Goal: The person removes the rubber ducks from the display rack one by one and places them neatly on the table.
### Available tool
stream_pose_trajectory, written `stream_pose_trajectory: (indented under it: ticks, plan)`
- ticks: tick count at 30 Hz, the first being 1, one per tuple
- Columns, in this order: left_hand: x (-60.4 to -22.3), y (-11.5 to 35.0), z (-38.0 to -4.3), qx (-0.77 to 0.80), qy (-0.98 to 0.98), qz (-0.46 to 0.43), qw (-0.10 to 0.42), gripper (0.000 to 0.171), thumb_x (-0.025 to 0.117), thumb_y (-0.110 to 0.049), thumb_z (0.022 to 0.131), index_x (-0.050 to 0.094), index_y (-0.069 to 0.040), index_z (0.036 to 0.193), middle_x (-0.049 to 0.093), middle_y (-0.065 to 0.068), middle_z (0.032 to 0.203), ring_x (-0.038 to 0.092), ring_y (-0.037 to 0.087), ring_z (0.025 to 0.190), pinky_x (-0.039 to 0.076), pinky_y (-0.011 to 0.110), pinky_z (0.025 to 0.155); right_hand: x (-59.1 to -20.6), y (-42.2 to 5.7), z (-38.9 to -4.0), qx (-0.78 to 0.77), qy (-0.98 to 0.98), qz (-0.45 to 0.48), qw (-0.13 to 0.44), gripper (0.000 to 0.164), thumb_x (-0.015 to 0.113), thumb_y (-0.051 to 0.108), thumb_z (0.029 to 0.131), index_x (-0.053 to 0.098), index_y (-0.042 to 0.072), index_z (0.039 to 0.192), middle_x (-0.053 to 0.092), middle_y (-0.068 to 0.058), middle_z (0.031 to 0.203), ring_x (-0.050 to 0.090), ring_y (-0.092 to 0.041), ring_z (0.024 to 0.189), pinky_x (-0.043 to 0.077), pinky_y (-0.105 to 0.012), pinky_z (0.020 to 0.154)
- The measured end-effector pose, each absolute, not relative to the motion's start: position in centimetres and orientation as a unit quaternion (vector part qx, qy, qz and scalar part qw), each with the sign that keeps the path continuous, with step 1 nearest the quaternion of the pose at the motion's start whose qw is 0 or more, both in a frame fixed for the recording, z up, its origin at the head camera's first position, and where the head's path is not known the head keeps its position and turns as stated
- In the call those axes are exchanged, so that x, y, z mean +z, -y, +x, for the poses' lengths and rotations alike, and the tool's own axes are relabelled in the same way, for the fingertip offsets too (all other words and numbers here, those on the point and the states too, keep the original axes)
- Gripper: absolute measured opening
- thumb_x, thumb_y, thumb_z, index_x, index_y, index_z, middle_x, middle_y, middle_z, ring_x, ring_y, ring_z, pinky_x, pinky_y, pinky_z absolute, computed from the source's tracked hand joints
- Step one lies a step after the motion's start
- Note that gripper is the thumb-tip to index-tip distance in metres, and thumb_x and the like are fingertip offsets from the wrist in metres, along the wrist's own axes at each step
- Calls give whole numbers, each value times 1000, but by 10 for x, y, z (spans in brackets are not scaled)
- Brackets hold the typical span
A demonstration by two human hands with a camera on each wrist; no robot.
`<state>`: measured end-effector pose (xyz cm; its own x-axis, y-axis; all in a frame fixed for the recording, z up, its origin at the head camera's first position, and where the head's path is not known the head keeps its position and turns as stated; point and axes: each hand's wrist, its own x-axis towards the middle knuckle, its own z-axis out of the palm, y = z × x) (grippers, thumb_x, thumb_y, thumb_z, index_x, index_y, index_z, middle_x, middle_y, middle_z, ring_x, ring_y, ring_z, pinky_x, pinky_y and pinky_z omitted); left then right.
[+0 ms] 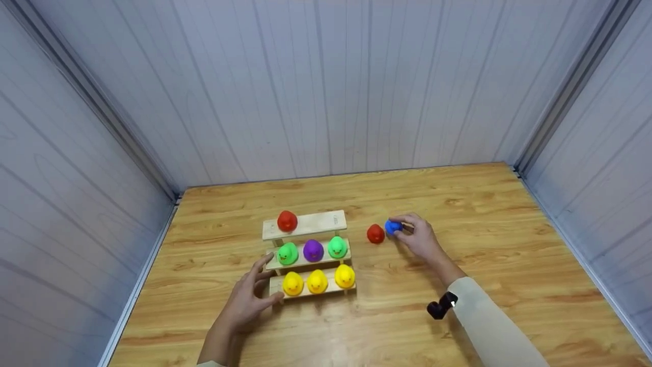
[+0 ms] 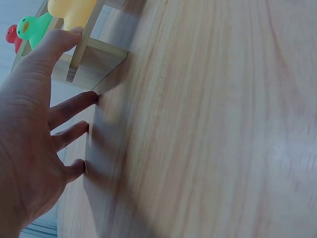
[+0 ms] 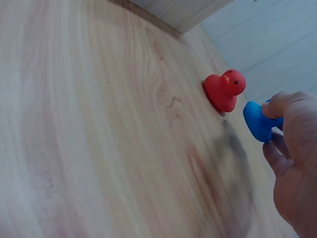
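My right hand (image 1: 420, 239) pinches a small blue rubber duck (image 1: 391, 227) between thumb and fingertips. In the right wrist view the blue duck (image 3: 257, 123) is partly covered by the thumb. Just left of it a red rubber duck (image 1: 376, 234) sits on the table. My left hand (image 1: 247, 300), fingers spread, is at the left end of a three-step wooden stand (image 1: 318, 223). One fingertip of it touches the lowest step's edge in the left wrist view. Three yellow ducks (image 1: 317, 282) stand on that step.
On the middle step a purple duck (image 1: 313, 251) stands between two green ducks, left (image 1: 288, 254) and right (image 1: 337, 247). Another red duck (image 1: 287, 221) sits at the top step's left. Pale panel walls (image 1: 331, 86) enclose the wooden table (image 1: 473, 214) at the back and sides.
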<state>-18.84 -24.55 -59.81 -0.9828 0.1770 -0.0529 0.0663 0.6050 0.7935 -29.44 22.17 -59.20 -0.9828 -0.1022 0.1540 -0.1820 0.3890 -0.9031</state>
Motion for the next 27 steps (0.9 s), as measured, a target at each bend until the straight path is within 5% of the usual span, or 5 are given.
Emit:
stream_pose_trajectory:
  ticks: [6,13,27]
  plan:
    - [-598,245,-186,441,-893,66,65,95,91,-43,96,36,-38,174,47,19,178,65,43,150,16,84,134,-599,-220,-290,535,842,63,29,34,72,-12,102,75,-8,136,70,-31,141,66,-51,142,55,-55,121]
    - [-598,245,-186,435,-896,71,57,94,91,-42,96,39,-35,173,69,22,157,67,45,147,21,85,132,-607,-220,-286,549,832,62,42,33,74,-11,100,77,-8,133,71,-31,135,74,-52,130,62,-52,112]
    - [-599,246,-186,442,-892,71,61,94,92,-40,96,38,-39,173,67,22,160,66,44,149,17,85,133,-611,-218,-286,546,834,67,44,32,76,-10,100,77,-9,132,70,-31,133,73,-52,130,62,-51,113]
